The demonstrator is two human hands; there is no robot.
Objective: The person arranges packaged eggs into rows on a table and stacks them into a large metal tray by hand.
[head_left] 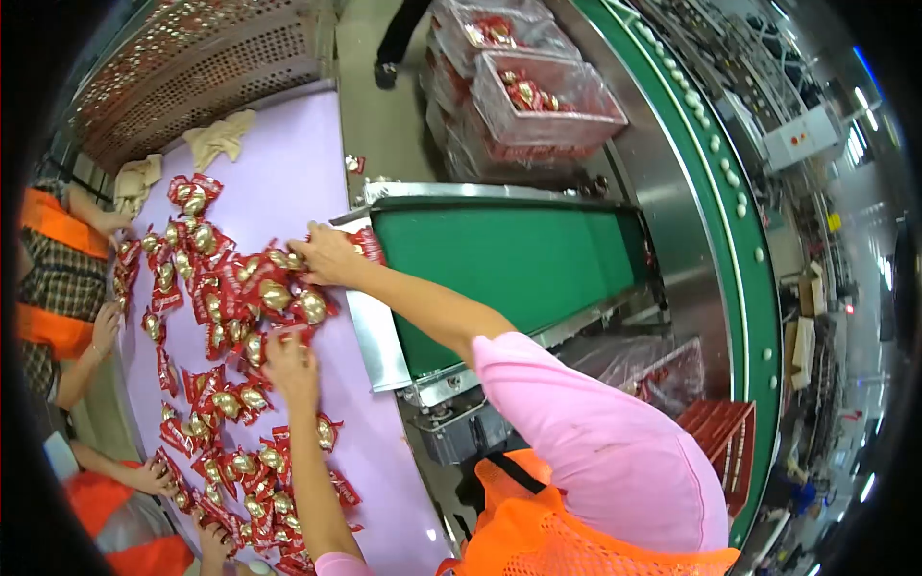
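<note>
Lilac table [370,442] strewn with red-and-gold packets [274,294], two bare hands among them

White lettering runs across the red wrappers, but it is too small and blurred to read. Markings on the pale control box [802,139] at the upper right are equally unreadable.

Packets lie in a loose heap from the upper left of the frame down to the lower middle, their gold contents showing between the red ends. At the centre left, the left hand [291,367] rests over the heap, fingers partly bent and fingertips down at a red wrapper; whether they pinch it I cannot tell. Above it, the right hand [328,254] reaches to the heap's upper edge with fingers half curled at the packets; its hold is also unclear. One gold piece [309,306] sits between the two hands, and a red wrapper [369,246] lies just beside the right hand, at the end of the green belt [499,264].

Co-workers' hands [106,326] touch or hover near packets along the left side. Two cloths [219,140] lie at the upper left; lined crates [552,130] holding more packets stand at the upper middle.
</note>
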